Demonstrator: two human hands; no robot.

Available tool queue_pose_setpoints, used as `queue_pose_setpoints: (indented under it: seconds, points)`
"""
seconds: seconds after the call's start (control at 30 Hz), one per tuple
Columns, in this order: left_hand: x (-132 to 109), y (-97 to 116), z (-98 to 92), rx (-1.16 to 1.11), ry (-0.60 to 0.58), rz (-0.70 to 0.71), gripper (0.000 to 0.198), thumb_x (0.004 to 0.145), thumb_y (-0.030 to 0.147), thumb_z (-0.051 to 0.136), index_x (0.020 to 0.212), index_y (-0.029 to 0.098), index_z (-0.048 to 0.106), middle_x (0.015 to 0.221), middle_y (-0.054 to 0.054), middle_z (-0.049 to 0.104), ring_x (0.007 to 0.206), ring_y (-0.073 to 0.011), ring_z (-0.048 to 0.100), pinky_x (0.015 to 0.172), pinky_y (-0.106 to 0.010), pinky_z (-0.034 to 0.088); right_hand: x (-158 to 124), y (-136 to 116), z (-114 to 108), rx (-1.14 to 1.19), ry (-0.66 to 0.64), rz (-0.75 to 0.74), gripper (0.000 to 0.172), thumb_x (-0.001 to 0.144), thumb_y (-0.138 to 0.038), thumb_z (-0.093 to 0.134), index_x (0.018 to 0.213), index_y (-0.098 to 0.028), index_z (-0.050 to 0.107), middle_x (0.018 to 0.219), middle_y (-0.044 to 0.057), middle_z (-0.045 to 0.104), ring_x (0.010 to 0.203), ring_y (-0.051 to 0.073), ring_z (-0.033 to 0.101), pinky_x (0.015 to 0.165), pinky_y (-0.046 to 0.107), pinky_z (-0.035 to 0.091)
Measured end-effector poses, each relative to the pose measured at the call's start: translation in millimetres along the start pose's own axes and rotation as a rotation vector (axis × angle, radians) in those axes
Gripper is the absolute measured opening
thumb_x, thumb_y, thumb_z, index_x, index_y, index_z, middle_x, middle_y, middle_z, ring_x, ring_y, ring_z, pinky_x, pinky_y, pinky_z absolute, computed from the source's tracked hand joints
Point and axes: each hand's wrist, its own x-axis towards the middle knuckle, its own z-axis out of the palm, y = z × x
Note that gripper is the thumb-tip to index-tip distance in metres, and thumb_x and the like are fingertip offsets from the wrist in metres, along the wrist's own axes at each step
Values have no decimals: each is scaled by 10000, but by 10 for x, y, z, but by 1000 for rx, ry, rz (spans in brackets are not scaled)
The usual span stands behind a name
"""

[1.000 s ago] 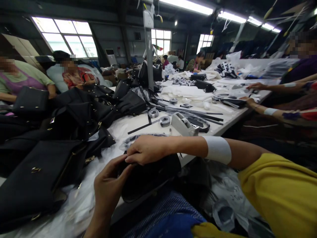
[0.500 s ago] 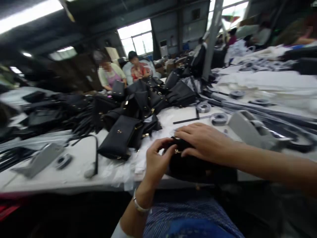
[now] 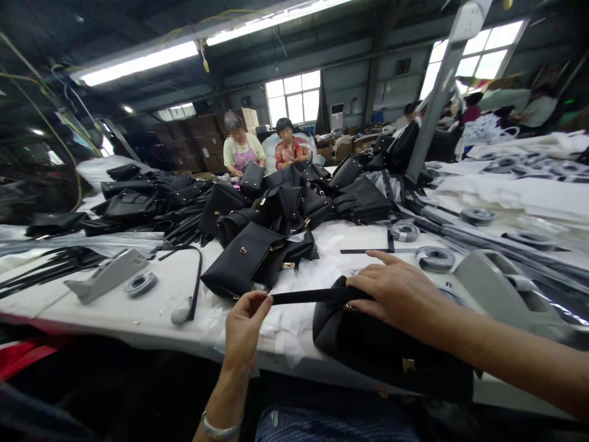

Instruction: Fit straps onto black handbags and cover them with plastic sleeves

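Note:
A black strap [image 3: 308,296] stretches taut, almost level, above the near edge of the table. My left hand [image 3: 243,328] pinches its free end between thumb and fingertips. At the other end, my right hand [image 3: 393,288] is closed on the top edge of a black handbag [image 3: 363,341], where the strap meets it beside a small gold-coloured fitting. The handbag lies at the table's front edge, with a gold clasp showing; my right forearm covers part of it. Just beyond my left hand rests another black handbag [image 3: 242,258] with gold hardware.
A heap of black bags [image 3: 288,196] fills the middle of the table [image 3: 161,313]. Grey tape dispensers [image 3: 492,288] stand on both sides, near rolls of tape [image 3: 435,259]. Crumpled clear plastic [image 3: 294,331] lies by the bag. Two people [image 3: 242,150] are across the table.
My left hand has moved left, away from my right hand, drawing the strap out straight. The view has shifted, and more of the handbag shows under my right hand.

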Motion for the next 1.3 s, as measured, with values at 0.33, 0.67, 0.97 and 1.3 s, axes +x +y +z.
queue_pose_setpoints:
  seconds: [0.33, 0.67, 0.97, 1.3]
  points:
    - [-36, 105, 164, 487, -119, 434, 278, 910, 366, 593, 1096, 213, 730, 1254, -126, 670, 1228, -308, 567, 1086, -491, 398, 21, 54, -88, 328, -50, 7, 447, 833, -107, 680, 1256, -227, 601, 1106, 61, 736, 1069, 221, 668, 981, 374, 495]
    - [-1, 869, 1067, 208, -924, 243, 348, 905, 317, 632, 1224, 193, 690, 935, -60, 772, 894, -227, 693, 845, -313, 490, -572, -28, -13, 566, 132, 449, 263, 992, -340, 491, 896, -224, 706, 855, 62, 756, 800, 218, 722, 753, 345, 581]
    - [79, 953, 845, -37, -1025, 112, 331, 954, 442, 570, 867, 148, 696, 793, -35, 639, 823, -170, 572, 815, -276, 420, -476, 281, -86, 1621, 433, 757, 401, 991, -453, 514, 1266, -181, 620, 1334, 150, 648, 1224, 244, 629, 1030, 386, 530]
    - [-221, 1080, 1272, -201, -906, -8, 426, 915, 520, 598, 765, 123, 640, 681, -17, 607, 600, -112, 528, 586, -221, 383, -5, 482, -508, 1900, 560, 622, 350, 989, -437, 523, 1157, -161, 655, 1166, 120, 741, 1082, 209, 698, 970, 330, 551]
